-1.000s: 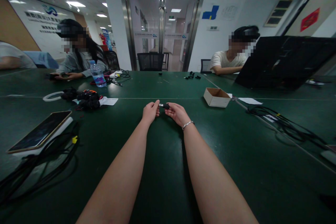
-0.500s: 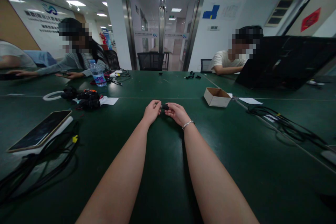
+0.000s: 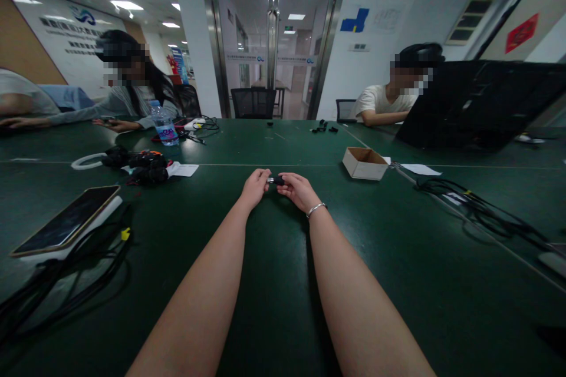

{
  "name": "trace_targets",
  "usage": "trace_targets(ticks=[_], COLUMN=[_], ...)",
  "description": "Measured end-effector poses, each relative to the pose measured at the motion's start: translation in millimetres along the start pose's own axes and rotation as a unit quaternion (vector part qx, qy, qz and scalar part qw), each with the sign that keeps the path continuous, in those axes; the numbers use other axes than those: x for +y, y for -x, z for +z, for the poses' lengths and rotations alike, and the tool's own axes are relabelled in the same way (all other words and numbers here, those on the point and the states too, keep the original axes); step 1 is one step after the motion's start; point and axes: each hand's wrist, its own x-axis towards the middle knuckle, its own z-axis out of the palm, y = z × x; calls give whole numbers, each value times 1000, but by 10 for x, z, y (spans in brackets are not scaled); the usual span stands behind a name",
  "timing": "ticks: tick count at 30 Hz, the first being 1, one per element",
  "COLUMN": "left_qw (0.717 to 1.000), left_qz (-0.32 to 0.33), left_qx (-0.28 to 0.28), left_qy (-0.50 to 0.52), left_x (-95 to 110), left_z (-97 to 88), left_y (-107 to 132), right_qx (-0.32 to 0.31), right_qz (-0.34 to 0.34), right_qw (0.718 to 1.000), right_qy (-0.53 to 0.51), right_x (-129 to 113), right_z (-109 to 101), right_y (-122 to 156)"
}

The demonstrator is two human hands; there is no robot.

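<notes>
In front of me, above the green table [image 3: 278, 283], my two hands meet at a small black stick with a silver end [image 3: 277, 180]. It is too small to tell its exact kind. My left hand [image 3: 255, 188] pinches the silver end between thumb and fingers. The black end is pinched by my right hand [image 3: 300, 191], which wears a silver bangle [image 3: 316, 210] at the wrist. The fingertips hide both ends of the stick.
An open cardboard box [image 3: 365, 165] stands right of my hands. To the left lie a phone [image 3: 66, 219], black cables [image 3: 88, 271], and black gear [image 3: 150, 168] near a water bottle [image 3: 165, 123]. More cables [image 3: 481, 206] and a monitor [image 3: 481, 103] are at right. Other people sit across.
Slightly more of the stick's silver part shows between my hands. My left fingers have shifted a little to the left; the right hand stays nearly in place.
</notes>
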Motion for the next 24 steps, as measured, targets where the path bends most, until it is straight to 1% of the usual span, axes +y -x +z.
trace_targets(ticks=[3, 5, 7, 9, 12, 14, 17, 19, 22, 24], left_qw=[1000, 1000, 1000, 1000, 1000, 1000, 999, 999, 999, 999], left_qz=[27, 8, -9, 2, 9, 10, 40, 36, 31, 36], left_qx=[6, 9, -4, -9, 0, -11, -7, 1, -15, -13], left_qy=[-13, -10, -3, -3, -6, -5, -16, -19, -17, -20], left_x=[-4, 1, 10, 22, 43, 55, 55, 38, 13, 14], left_z=[10, 16, 20, 22, 18, 13, 9, 7, 7, 7], left_y=[-2, -2, 1, 6, 16, 23, 25, 19, 9, 10], right_qx=[1, -1, -5, 0, 9, 7, 6, 5, 2, 5], right_qz=[-3, -4, -4, -1, 2, 2, 0, -1, 0, 1], right_qw=[1000, 1000, 1000, 1000, 1000, 1000, 1000, 1000, 1000, 1000], right_qy=[-1, -2, -3, -3, -3, -3, -2, 0, 2, 1], right_x=[4, 3, 0, -6, -14, -16, -14, -11, -12, -15], right_z=[-7, -6, -2, 6, 16, 19, 16, 14, 14, 15], right_y=[-3, -2, 3, 9, 15, 16, 13, 11, 12, 13])
